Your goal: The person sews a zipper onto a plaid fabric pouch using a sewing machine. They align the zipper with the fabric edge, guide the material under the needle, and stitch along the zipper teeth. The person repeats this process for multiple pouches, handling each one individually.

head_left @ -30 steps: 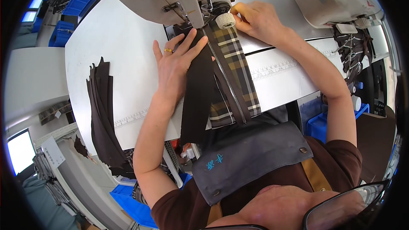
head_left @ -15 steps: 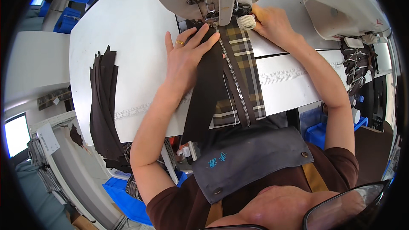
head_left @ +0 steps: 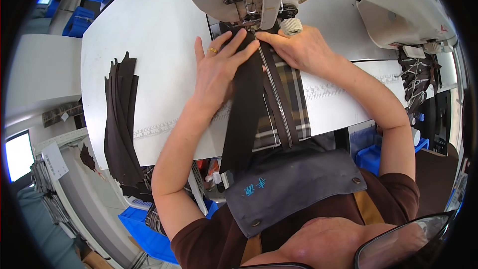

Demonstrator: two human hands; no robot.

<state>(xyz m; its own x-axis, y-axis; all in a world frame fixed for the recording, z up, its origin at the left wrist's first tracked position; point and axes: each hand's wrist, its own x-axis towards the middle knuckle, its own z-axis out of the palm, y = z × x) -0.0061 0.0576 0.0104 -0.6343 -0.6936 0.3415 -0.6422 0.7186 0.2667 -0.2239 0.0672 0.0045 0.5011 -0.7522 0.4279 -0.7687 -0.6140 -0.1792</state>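
A sewing machine [head_left: 249,0] stands over layered work at the top centre. My left hand [head_left: 216,67], fingers spread, lies flat on a dark fabric strip [head_left: 244,114], its fingertips close to the presser foot [head_left: 250,24]. The metal zipper [head_left: 275,94] on dark tape runs from the foot toward me, on top of plaid fabric [head_left: 301,114]. From the right, my right hand [head_left: 303,50] reaches in below the white knob [head_left: 291,26]. Its forefinger points onto the zipper tape beside the foot; the other fingers are curled and partly hidden.
A stack of dark fabric strips [head_left: 120,119] hangs over the table's left front edge. A printed ruler [head_left: 154,128] crosses the white tabletop [head_left: 164,79]. At the right lie dark pieces with zippers [head_left: 418,77]. Blue bins [head_left: 147,234] sit below table level.
My right hand has left the knob area and moved left and down onto the zipper tape. The dark strip's lower end has shifted slightly right. My left hand stays almost in place.
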